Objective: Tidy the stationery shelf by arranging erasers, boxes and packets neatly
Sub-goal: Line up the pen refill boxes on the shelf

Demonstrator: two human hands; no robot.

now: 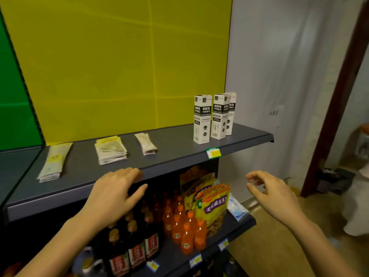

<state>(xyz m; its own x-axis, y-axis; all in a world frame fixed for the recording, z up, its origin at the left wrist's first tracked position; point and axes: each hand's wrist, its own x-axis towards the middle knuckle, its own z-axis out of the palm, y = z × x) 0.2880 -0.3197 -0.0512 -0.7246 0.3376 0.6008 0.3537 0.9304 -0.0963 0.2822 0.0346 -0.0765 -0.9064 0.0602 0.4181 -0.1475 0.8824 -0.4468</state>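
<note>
Dark grey metal stationery shelf [175, 142] carries three skewed stacks of pale paper packets [110, 149] and, at its right end, three upright white-and-black cardboard boxes [202, 118]. Both are empty, fingers relaxed: left hand [117, 188] at the front lip, right hand [273, 193] in the air further right. Squaring each stack between flat palms, parallel to the lip, looks best.

The shelf [173, 148] was dark slate grey; the back panel [119, 66] behind it was bright yellow, the side panel [12, 96] green. The boxes [202, 118] were white with black bands and black print, and the packets [110, 150] were pale cream, faintly marked in yellow. The price tag [214, 152] was green and yellow. Lower down were orange bottles [186, 238], dark bottles [137, 250] with red labels — and yellow bags [215, 208] crossed by a purple band.
</note>
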